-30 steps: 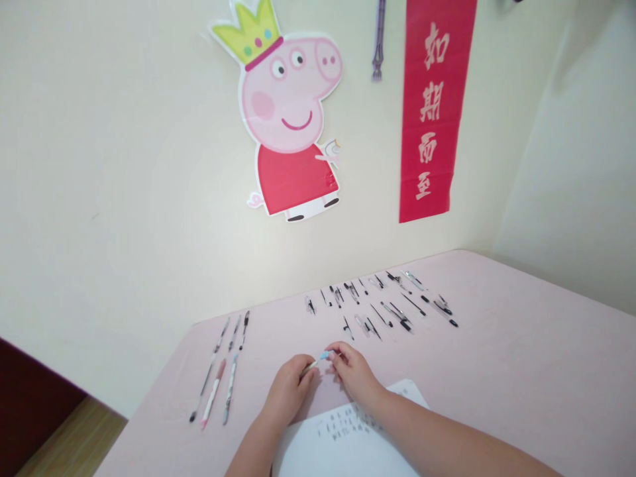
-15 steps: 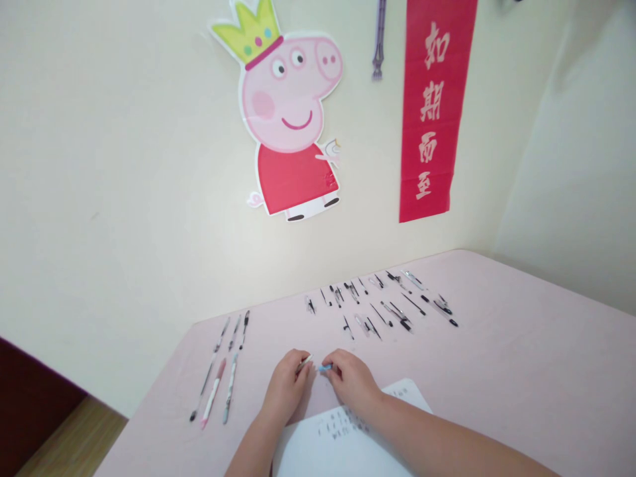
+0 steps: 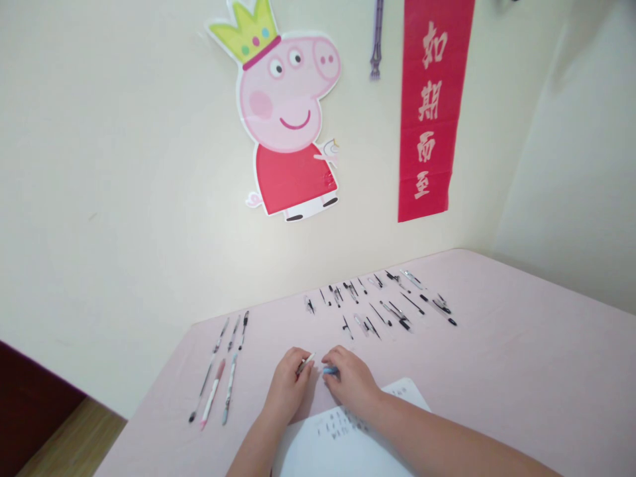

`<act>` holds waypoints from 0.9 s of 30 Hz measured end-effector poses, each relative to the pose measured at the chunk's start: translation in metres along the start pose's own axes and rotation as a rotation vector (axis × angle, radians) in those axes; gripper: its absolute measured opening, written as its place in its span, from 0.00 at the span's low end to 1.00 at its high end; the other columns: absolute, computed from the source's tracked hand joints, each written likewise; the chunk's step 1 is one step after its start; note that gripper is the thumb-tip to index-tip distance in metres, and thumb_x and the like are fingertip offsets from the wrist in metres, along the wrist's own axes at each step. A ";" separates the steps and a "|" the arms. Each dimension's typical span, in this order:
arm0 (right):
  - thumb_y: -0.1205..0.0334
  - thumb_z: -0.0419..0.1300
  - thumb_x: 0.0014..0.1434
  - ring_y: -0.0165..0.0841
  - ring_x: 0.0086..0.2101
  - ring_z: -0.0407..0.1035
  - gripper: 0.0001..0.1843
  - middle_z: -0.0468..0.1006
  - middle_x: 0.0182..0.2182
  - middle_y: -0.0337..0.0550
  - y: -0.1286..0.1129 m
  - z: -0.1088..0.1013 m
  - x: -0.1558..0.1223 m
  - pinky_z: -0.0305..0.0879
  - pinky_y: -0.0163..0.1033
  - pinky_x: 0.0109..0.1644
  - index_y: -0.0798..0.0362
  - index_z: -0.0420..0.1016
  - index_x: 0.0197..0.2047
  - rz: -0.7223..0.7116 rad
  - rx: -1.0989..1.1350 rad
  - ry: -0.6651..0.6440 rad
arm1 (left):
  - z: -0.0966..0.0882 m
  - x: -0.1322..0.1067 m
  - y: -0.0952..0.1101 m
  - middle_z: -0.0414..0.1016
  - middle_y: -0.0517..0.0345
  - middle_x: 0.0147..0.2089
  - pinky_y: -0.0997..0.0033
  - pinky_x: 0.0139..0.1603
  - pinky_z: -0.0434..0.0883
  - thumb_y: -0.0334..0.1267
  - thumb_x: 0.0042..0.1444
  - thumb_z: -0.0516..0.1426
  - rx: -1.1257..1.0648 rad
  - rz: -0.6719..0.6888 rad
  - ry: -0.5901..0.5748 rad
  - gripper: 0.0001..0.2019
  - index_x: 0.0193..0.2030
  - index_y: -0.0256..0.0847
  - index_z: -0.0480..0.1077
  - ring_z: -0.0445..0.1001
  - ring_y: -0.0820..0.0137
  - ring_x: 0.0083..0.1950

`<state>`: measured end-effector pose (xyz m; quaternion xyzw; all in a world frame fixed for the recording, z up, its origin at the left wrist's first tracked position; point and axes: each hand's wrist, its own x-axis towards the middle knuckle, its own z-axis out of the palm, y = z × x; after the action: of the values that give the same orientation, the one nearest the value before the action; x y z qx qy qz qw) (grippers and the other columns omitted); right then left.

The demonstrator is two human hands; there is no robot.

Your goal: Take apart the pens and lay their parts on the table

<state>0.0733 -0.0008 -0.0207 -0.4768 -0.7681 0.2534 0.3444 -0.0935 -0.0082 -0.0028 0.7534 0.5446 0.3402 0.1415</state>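
My left hand (image 3: pixel 288 385) rests on the pink table (image 3: pixel 521 371) with its fingers pinched round a thin white pen barrel (image 3: pixel 307 361) that sticks up to the right. My right hand (image 3: pixel 350 381) lies just beside it, fingers closed on a small light-blue pen piece (image 3: pixel 329 370). The two pieces sit a little apart. Both forearms lie over a white sheet of paper (image 3: pixel 348 444) with small printed marks.
Several whole pens (image 3: pixel 218 377) lie in a row at the table's left. Several small pen parts (image 3: pixel 382 301) are spread out at the back near the wall. A cartoon pig cutout (image 3: pixel 288 112) and a red banner (image 3: pixel 430 106) hang on the wall.
The white barrel and the blue piece were joined a second ago; they have come apart. My right hand has drawn the blue piece slightly down and right.
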 end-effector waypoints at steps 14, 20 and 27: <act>0.60 0.60 0.52 0.32 0.36 0.65 0.10 0.72 0.36 0.41 0.006 -0.010 0.011 0.58 0.36 0.40 0.52 0.69 0.40 -0.046 0.064 0.022 | 0.006 -0.003 0.001 0.65 0.57 0.33 0.69 0.37 0.64 0.29 0.51 0.50 0.003 0.023 -0.063 0.03 0.30 0.40 0.62 0.65 0.69 0.36; 0.56 0.49 0.61 0.29 0.30 0.61 0.17 0.68 0.25 0.38 0.006 -0.012 0.013 0.54 0.34 0.35 0.54 0.69 0.26 -0.124 -0.021 -0.045 | 0.002 -0.004 0.014 0.67 0.54 0.37 0.69 0.40 0.65 0.30 0.53 0.49 -0.037 0.095 -0.101 0.05 0.31 0.40 0.65 0.67 0.69 0.39; 0.57 0.46 0.63 0.28 0.27 0.59 0.20 0.65 0.22 0.37 0.007 -0.009 0.013 0.52 0.33 0.32 0.55 0.67 0.22 -0.132 -0.056 -0.062 | 0.001 -0.005 0.017 0.69 0.53 0.39 0.70 0.40 0.66 0.30 0.55 0.48 0.010 0.126 -0.110 0.08 0.34 0.41 0.69 0.68 0.69 0.40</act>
<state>0.0795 0.0146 -0.0161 -0.4264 -0.8148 0.2233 0.3231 -0.0821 -0.0190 0.0045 0.8044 0.4892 0.3037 0.1458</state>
